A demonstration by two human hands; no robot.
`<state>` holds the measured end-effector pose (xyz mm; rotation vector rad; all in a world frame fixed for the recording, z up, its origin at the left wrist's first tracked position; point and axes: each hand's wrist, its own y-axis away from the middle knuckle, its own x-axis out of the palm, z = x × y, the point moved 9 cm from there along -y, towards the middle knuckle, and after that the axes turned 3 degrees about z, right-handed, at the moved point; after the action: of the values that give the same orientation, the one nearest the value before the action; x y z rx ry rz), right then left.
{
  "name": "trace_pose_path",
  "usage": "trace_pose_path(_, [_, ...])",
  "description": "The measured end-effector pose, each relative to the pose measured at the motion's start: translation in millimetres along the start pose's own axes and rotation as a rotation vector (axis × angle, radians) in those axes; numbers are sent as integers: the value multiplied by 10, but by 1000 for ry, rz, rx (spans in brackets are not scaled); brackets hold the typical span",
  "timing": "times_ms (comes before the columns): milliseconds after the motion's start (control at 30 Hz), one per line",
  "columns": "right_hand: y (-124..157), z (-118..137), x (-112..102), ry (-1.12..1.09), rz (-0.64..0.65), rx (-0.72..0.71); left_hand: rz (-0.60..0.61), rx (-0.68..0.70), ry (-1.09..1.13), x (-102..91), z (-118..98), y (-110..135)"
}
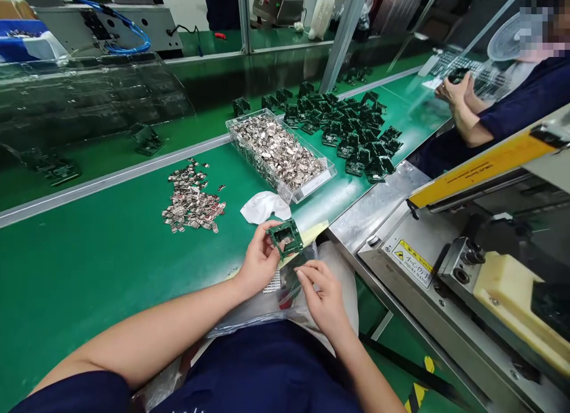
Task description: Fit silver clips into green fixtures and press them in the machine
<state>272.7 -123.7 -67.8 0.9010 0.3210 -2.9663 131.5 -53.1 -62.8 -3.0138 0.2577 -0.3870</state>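
My left hand is closed on a small green plastic frame part, held up over the table's front edge. My right hand hovers just below and right of it, fingers curled in a pinch; what it holds, if anything, is too small to make out. Beneath both hands lies a clear plastic bag on my lap. A loose pile of small silver metal clips lies on the green table to the left. A clear tray full of the same clips stands beyond my hands.
A heap of dark green frame parts lies right of the tray. A white cloth sits beside the tray. A metal machine with a yellow warning label stands at right. Another person's hands work at the far right.
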Motion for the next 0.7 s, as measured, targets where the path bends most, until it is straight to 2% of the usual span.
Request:
trace_pose_path(100, [-102, 149, -264, -170, -233, 1, -4, 32, 20, 19, -30, 38])
trace_pose_path(267, [-269, 274, -194, -257, -409, -9, -25, 80, -3, 35, -97, 106])
trace_pose_path(400, [-333, 327, -56, -228, -428, 17, -8, 127, 4, 46, -169, 144])
trace_pose_path(533, [-313, 338, -45, -230, -451, 50, 10, 137, -29, 53, -184, 179])
trace_pose_path(700, [-277, 235, 35, -487, -459, 145, 46, 142, -23, 127, -189, 243])
